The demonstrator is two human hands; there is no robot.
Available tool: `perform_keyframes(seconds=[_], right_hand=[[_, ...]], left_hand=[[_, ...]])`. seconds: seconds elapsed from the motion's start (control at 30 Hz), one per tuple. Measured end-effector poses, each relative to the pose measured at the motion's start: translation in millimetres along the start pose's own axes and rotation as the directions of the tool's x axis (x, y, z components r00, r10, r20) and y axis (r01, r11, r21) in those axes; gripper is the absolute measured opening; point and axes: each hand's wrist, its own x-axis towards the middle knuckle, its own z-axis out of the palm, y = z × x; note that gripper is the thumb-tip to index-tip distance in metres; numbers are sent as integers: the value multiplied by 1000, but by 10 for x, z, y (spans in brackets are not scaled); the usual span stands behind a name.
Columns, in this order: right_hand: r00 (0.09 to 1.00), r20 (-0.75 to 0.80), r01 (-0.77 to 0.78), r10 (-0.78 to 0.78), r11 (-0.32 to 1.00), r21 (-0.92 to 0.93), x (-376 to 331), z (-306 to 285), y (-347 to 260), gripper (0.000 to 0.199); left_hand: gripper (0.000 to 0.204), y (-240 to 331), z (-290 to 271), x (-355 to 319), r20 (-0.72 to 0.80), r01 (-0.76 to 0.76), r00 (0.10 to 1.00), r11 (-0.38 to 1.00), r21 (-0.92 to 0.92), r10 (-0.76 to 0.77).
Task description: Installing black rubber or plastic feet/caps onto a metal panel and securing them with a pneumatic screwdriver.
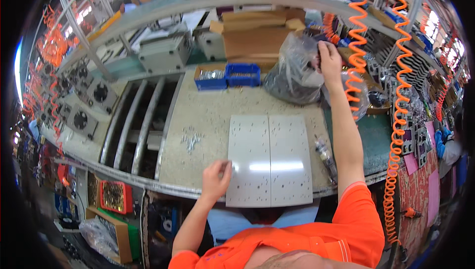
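Two grey metal panels [271,157] with small holes lie side by side on the speckled workbench [208,120]. My left hand [216,176] rests at the left panel's near left edge, fingers curled on the rim. My right arm stretches far forward. My right hand [328,57] reaches into the top of a clear plastic bag [293,73] holding dark parts at the back of the bench. Whether the fingers hold a part inside the bag is hidden.
A small pile of screws [190,139] lies left of the panels. Two blue bins [227,76] and a cardboard box [257,39] stand at the back. A power screwdriver [325,155] lies right of the panels. Orange coiled hoses [398,96] hang on the right. A roller conveyor [136,120] runs left.
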Motion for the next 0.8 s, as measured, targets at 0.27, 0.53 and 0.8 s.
perform_keyframes(seconds=[0.27, 0.53, 0.8], right_hand=[[683, 725, 511, 92, 649, -564, -2468, 475, 477, 35], [709, 704, 571, 35, 557, -602, -2727, 225, 457, 49], [896, 445, 402, -14, 451, -797, -2624, -1, 660, 23]], left_hand=[[42, -148, 226, 360, 71, -140, 988, 990, -5, 140], [52, -142, 404, 477, 275, -293, 925, 953, 80, 261], [29, -119, 433, 546, 355, -325, 893, 942, 86, 275]])
